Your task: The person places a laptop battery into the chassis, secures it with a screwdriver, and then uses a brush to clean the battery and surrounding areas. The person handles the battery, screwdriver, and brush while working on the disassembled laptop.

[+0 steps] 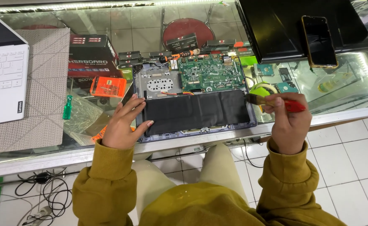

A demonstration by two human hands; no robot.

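Opened laptop (pixel 194 98) lies long axis left-right at desk (pixel 339 115) front edge; left hand (pixel 123 125) open, flat on its left end; right hand (pixel 288 121) grips probably a brush (pixel 272 102) at its right end.

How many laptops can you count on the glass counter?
3: a white laptop at far left, an opened laptop with its black battery exposed at centre, a closed black laptop top right.

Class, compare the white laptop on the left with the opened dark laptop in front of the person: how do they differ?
The white laptop lies keyboard-up, untouched, on a grey woven mat; the opened dark laptop shows its green circuit board and black battery, steadied by the left hand. Both rest on the glass counter.
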